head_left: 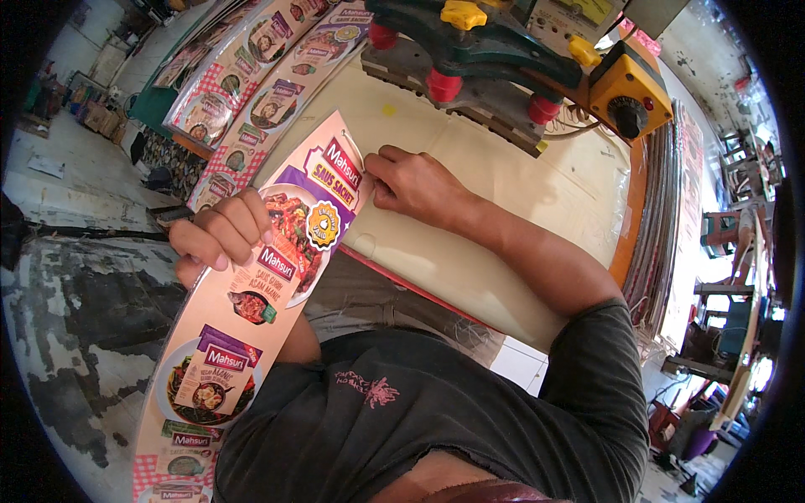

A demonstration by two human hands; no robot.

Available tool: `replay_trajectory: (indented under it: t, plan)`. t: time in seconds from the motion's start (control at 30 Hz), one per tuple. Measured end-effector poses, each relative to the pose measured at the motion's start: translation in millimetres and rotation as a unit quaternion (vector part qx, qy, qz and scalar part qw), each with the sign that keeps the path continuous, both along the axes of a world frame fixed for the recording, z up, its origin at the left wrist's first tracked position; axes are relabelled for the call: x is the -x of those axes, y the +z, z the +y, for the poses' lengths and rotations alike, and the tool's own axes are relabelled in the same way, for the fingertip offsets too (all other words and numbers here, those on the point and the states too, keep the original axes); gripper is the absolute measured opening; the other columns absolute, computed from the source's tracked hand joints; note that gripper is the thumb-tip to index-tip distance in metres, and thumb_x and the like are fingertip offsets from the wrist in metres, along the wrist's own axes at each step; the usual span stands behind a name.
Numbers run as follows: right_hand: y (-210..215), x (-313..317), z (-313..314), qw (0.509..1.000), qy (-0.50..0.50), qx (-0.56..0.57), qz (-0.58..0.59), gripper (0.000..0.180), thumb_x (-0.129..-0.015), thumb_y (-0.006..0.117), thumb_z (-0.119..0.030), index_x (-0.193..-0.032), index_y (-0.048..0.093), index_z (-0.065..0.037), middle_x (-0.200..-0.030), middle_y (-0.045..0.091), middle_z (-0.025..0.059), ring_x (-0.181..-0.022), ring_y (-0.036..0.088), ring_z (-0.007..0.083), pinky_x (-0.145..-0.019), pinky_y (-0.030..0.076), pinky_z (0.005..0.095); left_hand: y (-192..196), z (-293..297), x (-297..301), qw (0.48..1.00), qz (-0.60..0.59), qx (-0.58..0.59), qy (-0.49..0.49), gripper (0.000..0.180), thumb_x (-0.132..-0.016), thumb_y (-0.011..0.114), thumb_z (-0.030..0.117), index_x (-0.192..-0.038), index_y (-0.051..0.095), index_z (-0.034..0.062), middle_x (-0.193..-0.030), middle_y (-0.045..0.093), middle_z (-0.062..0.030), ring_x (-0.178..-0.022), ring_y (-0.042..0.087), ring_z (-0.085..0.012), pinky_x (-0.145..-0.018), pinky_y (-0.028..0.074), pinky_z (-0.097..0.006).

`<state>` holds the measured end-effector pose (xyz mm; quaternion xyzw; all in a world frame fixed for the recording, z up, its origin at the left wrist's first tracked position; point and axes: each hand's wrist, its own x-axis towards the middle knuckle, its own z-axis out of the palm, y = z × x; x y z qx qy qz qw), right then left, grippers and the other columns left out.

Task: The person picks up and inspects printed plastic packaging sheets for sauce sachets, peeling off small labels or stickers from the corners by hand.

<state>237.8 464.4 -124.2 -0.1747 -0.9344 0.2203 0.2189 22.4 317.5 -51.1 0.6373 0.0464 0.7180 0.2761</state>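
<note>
A long printed plastic strip (pixel 225 295), peach-coloured with food pictures and a red-checked lower part, slants across my body, its pointed upper end over the near edge of the cream padded worktop (pixel 428 281). My left hand (pixel 222 235) grips its left edge, fingers curled over the front; the thumb is out of sight behind it. At the upper right edge, close to a small hole near the tip, my right hand (pixel 411 180) pinches the strip between thumb and bent fingers. The lower end hangs down past the picture's bottom.
Beyond the worktop stands a press with a dark green arm (pixel 495 63), red knobs and a metal bar. An orange control box (pixel 629 92) with a black dial sits beside it. Similar printed strips (pixel 277 101) lie stacked at the far left; more sheets (pixel 671 218) stand at the right.
</note>
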Motion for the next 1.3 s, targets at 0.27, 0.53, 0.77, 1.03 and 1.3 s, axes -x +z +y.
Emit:
replay_trajectory:
  t: [0.27,0.53,0.77,1.03,1.3]
  plan:
    - [-4.9,0.6,2.4,0.999,-0.029,0.038,0.007,0.019,-0.088,0.064,-0.012,-0.101,0.059,-0.001,-0.093,0.065,0.0206,-0.085,0.068,0.0426,-0.076,0.057,0.0517,0.5,3.0,1.8,1.000,0.030,-0.002,0.001,0.025,-0.101,0.048,0.026,-0.082,0.043,0.0098,-0.058,0.050,-0.0068,-0.053,0.041,-0.0187,-0.060,0.045,-0.038]
    - [-10.2,-8.3,14.6,0.989,0.035,0.126,0.067,0.017,-0.089,0.066,-0.012,-0.101,0.065,-0.001,-0.085,0.065,0.0140,-0.076,0.066,0.0265,-0.069,0.054,0.0402,-6.9,-0.6,5.0,1.000,0.001,0.012,-0.008,0.024,-0.098,0.049,0.025,-0.081,0.043,0.0095,-0.057,0.050,-0.0073,-0.052,0.042,-0.0191,-0.060,0.046,-0.038]
    - [-8.2,0.0,13.1,0.908,-0.018,0.368,0.200,0.027,-0.107,0.057,-0.025,-0.118,0.066,-0.002,-0.091,0.062,0.0019,-0.071,0.055,0.0074,-0.063,0.047,0.0264,-7.5,2.5,1.8,0.997,0.020,0.018,-0.071,0.024,-0.098,0.048,0.025,-0.080,0.045,0.0082,-0.058,0.054,-0.0097,-0.051,0.045,-0.0201,-0.055,0.047,-0.038]
    - [5.0,-7.0,11.0,0.863,-0.038,0.456,0.216,0.032,-0.110,0.057,-0.030,-0.120,0.064,-0.001,-0.100,0.068,0.0051,-0.081,0.059,0.0068,-0.067,0.049,0.0255,-5.0,7.3,-9.6,0.996,0.019,0.022,-0.089,0.027,-0.100,0.045,0.024,-0.079,0.047,0.0068,-0.055,0.053,-0.0092,-0.049,0.046,-0.0197,-0.052,0.046,-0.037]
    - [7.8,-4.2,6.3,0.867,-0.035,0.421,0.265,0.021,-0.107,0.064,-0.018,-0.114,0.065,0.002,-0.101,0.068,0.0034,-0.093,0.063,0.0085,-0.084,0.053,0.0262,1.8,3.4,-24.5,0.997,0.011,0.031,-0.064,0.029,-0.101,0.045,0.024,-0.077,0.048,0.0061,-0.053,0.052,-0.0081,-0.046,0.044,-0.0193,-0.049,0.044,-0.037]
